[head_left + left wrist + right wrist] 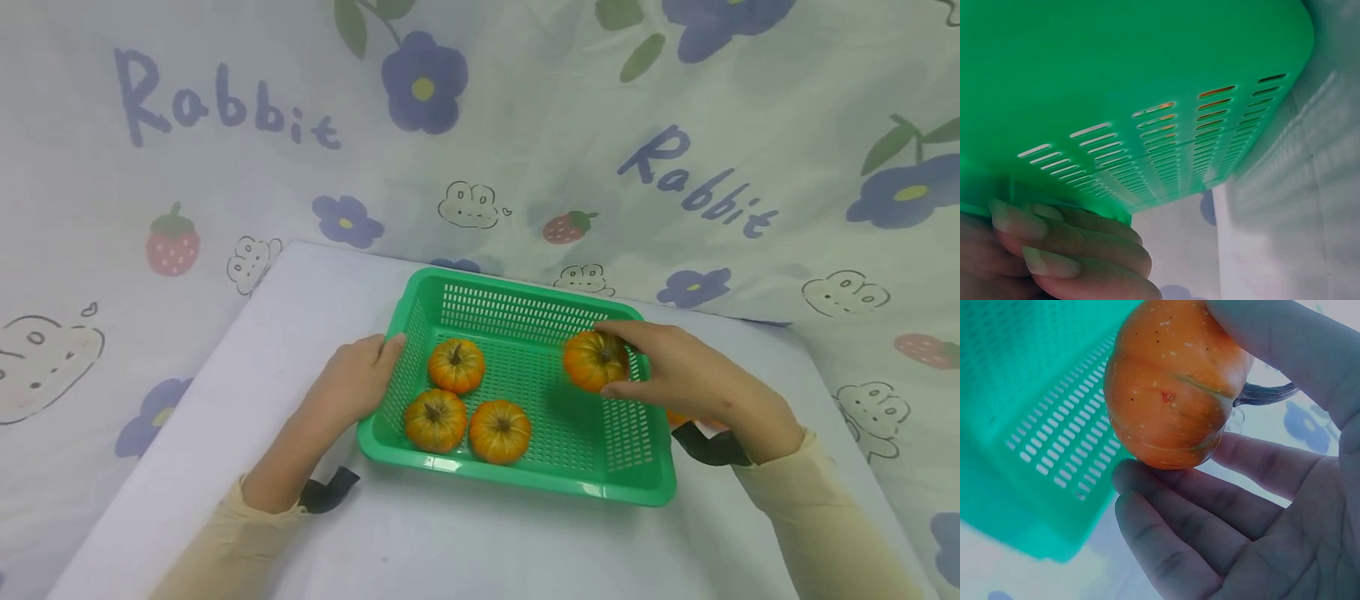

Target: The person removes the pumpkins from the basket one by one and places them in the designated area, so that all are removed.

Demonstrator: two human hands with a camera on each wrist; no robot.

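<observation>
A green plastic basket [517, 477] with slotted sides stands on the white table. Three small orange pumpkins lie in its left part: one behind [456, 367], one at the front left [435, 422] and one beside that [500, 432]. My left hand [356, 379] grips the basket's left rim, thumb on top; curled fingers [1091, 250] show against the outer wall in the left wrist view. Over the basket's right side, my right hand [686, 367] holds another pumpkin [591, 362] between thumb and fingers. Its dark stem [1266, 394] points toward the palm.
Outside the basket on the right, an orange thing [678, 418] shows in part beneath my right hand. The white tabletop [465, 550] reaches back to a cloth [517, 150] printed with flowers, rabbits and strawberries.
</observation>
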